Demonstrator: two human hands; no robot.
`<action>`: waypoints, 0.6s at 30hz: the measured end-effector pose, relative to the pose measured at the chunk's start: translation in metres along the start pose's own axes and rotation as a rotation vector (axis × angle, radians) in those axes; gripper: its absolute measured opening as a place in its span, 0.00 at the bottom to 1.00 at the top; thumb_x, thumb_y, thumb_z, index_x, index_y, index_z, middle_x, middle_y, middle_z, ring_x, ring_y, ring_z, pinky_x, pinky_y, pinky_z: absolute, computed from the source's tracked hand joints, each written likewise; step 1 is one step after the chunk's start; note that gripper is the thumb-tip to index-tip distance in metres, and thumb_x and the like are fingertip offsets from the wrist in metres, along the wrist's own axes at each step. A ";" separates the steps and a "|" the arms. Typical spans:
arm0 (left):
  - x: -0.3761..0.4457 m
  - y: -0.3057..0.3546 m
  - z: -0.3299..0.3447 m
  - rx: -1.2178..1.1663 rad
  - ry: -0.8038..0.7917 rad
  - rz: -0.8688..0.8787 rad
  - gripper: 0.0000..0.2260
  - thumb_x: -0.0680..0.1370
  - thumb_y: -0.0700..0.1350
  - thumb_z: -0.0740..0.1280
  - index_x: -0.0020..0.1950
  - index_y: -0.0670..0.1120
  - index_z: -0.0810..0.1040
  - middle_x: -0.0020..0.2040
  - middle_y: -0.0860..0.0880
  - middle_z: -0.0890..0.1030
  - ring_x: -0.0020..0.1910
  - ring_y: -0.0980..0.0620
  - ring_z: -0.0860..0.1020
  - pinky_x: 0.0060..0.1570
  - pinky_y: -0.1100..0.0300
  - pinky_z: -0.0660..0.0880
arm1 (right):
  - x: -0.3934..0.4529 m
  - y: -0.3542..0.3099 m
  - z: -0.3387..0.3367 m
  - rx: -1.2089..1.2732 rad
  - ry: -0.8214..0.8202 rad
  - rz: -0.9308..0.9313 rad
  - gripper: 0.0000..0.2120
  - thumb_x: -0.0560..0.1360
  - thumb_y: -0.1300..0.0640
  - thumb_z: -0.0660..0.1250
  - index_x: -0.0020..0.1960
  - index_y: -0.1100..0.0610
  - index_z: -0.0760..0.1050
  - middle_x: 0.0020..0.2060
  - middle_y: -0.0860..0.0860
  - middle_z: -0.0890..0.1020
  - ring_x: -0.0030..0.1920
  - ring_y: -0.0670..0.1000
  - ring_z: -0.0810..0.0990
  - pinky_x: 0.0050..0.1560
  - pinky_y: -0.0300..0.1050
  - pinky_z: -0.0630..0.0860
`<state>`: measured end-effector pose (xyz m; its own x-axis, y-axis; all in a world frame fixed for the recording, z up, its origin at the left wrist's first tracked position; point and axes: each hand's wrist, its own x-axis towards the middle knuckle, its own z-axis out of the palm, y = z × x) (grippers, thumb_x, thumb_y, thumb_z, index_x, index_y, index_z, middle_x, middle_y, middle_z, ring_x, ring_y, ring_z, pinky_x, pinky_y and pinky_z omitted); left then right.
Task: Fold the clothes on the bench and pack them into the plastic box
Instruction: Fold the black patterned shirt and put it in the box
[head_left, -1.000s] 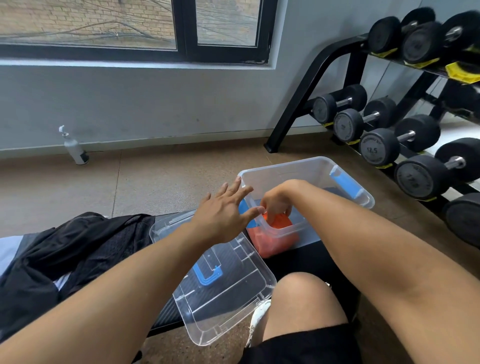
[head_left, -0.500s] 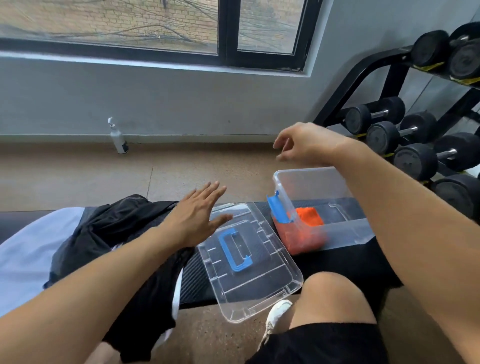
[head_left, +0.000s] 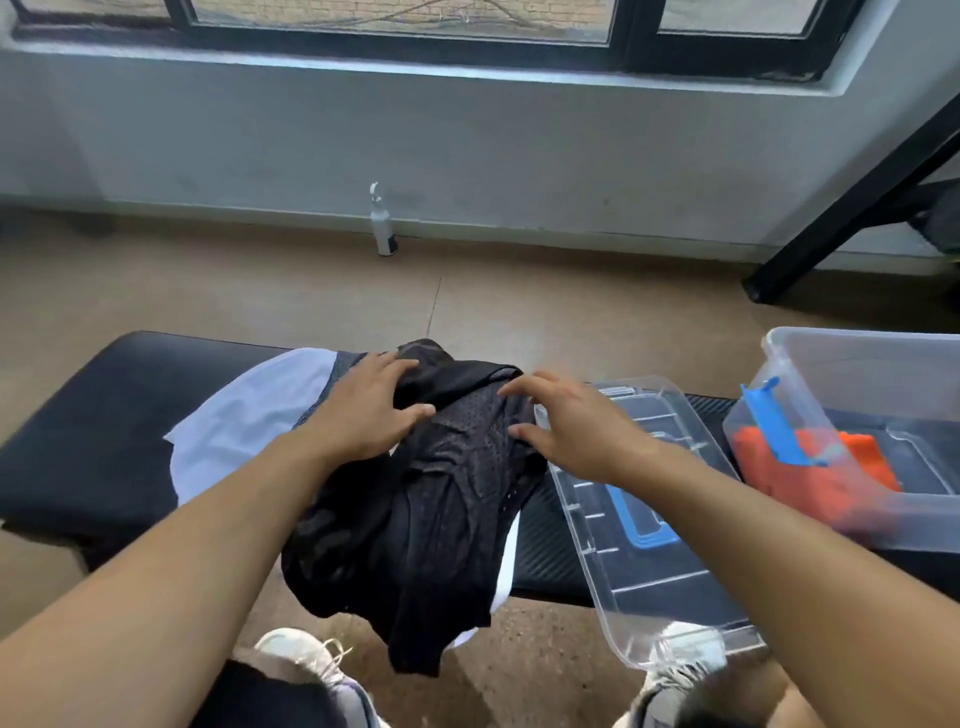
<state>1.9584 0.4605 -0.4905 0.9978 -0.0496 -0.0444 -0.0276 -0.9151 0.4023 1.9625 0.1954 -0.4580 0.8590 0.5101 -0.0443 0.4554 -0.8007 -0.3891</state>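
A: Working left to right, what's on the desk (head_left: 78, 426)?

B: A white garment (head_left: 249, 415) lies flat at the left, partly under a crumpled black mesh garment (head_left: 431, 509) that drapes over the near edge. The left hand (head_left: 363, 415) rests on the mesh's upper left with fingers spread, gripping nothing.

A: And the right hand (head_left: 576, 431)?

B: It hovers just at the mesh's right edge, fingers loosely arched and open, holding nothing; I can't tell whether the fingertips touch. Right of it lies the clear lid (head_left: 654, 525) with its blue handle, then the plastic box (head_left: 852, 426), an orange garment (head_left: 810, 473) already inside.

A: How should this one be folded?

B: I'd pinch two corners, lift it free of the white one, spread it flat, then fold small enough for the box.
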 end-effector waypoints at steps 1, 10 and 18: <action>0.003 -0.003 0.001 0.048 0.027 -0.010 0.31 0.77 0.59 0.68 0.76 0.49 0.67 0.76 0.48 0.68 0.77 0.48 0.62 0.75 0.51 0.59 | 0.002 0.001 0.004 -0.001 -0.004 0.000 0.21 0.78 0.49 0.69 0.70 0.48 0.72 0.65 0.47 0.76 0.65 0.51 0.74 0.65 0.49 0.71; 0.021 -0.001 -0.005 -0.016 0.216 -0.127 0.11 0.79 0.54 0.65 0.54 0.53 0.84 0.55 0.52 0.83 0.57 0.45 0.79 0.54 0.52 0.75 | 0.020 0.002 0.013 0.069 0.036 -0.028 0.21 0.79 0.47 0.66 0.71 0.45 0.69 0.64 0.44 0.74 0.61 0.49 0.75 0.63 0.52 0.73; -0.003 0.058 -0.024 -0.443 0.399 0.334 0.07 0.80 0.45 0.70 0.52 0.45 0.87 0.43 0.56 0.81 0.42 0.60 0.79 0.43 0.64 0.74 | 0.017 -0.006 0.014 0.247 0.253 -0.047 0.35 0.75 0.51 0.72 0.77 0.45 0.59 0.64 0.47 0.72 0.63 0.49 0.74 0.64 0.48 0.73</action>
<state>1.9552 0.4173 -0.4446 0.8886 -0.0715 0.4531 -0.3948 -0.6220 0.6762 1.9713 0.2130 -0.4690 0.8833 0.4259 0.1958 0.4519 -0.6627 -0.5971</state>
